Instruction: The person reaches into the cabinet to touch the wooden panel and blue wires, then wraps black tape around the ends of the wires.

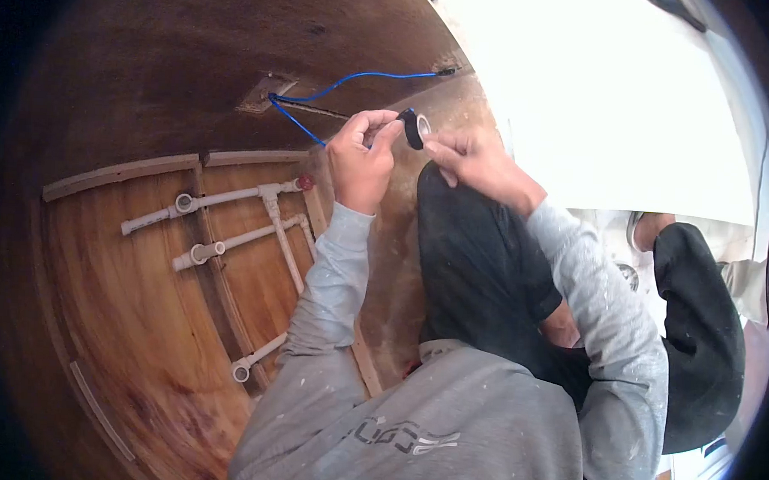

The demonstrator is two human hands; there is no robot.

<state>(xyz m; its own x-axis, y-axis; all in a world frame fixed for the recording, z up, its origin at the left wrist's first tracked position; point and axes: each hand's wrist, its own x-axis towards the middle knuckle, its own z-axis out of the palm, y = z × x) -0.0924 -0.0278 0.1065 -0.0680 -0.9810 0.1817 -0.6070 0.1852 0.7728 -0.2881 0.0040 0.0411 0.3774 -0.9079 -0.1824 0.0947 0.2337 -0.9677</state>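
Observation:
A roll of black tape (412, 130) with a pale core is held up between my two hands. My right hand (482, 165) pinches the roll's side nearest to it, thumb and fingers closed. On the other side, my left hand (364, 153) is closed, with thumb and forefinger close against the roll. A blue cable (349, 79) loops out of a square cutout (258, 95) in the brown panel. One length of it runs down to behind my left hand, where the fingers hide its end.
White plastic pipes (232, 201) with a red fitting (305, 182) run along the wooden wall (132, 315) on the left. The cable's other length reaches a small hole (446, 71) at the panel's edge. A large white surface (614, 96) fills the upper right. My bent knee (463, 218) is below my hands.

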